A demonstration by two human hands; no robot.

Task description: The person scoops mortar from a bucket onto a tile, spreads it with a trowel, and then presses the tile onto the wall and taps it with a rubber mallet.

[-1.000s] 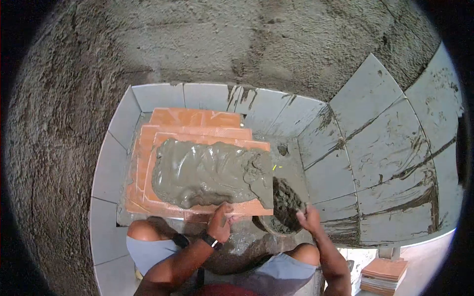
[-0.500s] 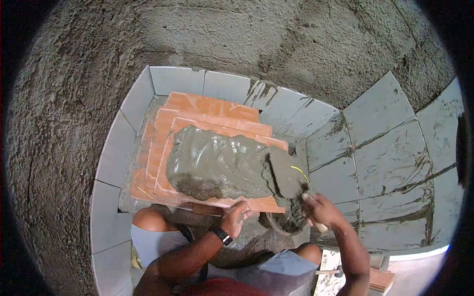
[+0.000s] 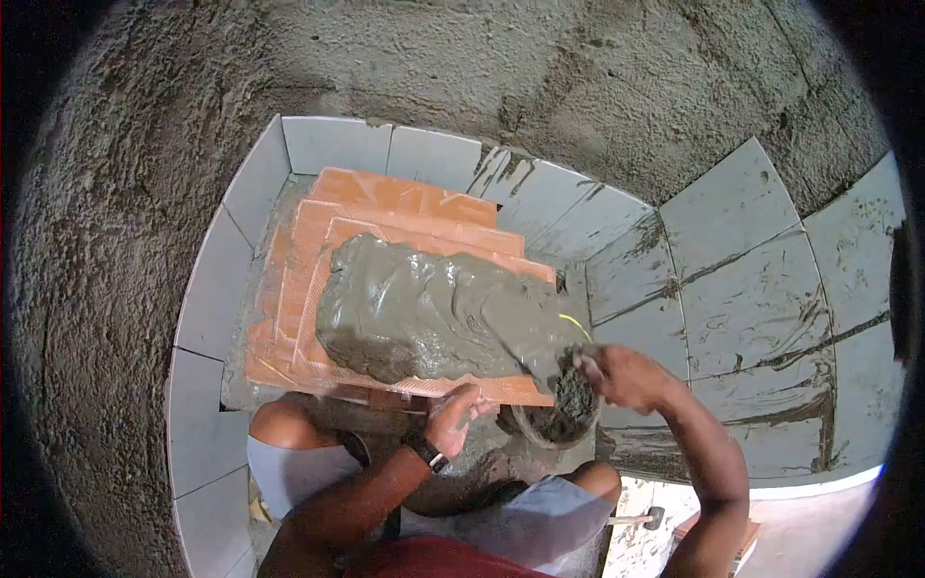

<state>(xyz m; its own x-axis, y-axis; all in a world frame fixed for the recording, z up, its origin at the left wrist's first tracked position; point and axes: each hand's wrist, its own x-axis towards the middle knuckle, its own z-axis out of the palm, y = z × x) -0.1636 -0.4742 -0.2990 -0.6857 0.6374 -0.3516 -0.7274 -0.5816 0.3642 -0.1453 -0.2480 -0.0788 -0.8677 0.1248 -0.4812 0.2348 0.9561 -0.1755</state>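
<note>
My right hand (image 3: 631, 378) is closed round the handle of a mortar-coated trowel (image 3: 530, 329). The trowel's blade lies against the right part of a thick layer of wet grey mortar (image 3: 405, 313). This mortar covers most of the back of an orange tile (image 3: 515, 389), on top of a stack of similar tiles (image 3: 409, 196). With a black wristband on its wrist, my left hand (image 3: 455, 419) grips the near edge of the top tile; some of its fingers are hidden. Below the trowel stands a bucket (image 3: 551, 438) with mortar in it.
Pale tiles (image 3: 337, 146) line the low walls around the stack, with rough cement wall (image 3: 434, 58) above. Larger, mortar-smeared tiles (image 3: 752, 270) cover the right side. A mallet (image 3: 653, 518) lies at lower right. My knees (image 3: 289, 424) flank the near side.
The trowel has moved left and down onto the mortar, its blade now pressed flatter and spreading the right end. My left hand stays at the tile's edge. The view has shifted slightly.
</note>
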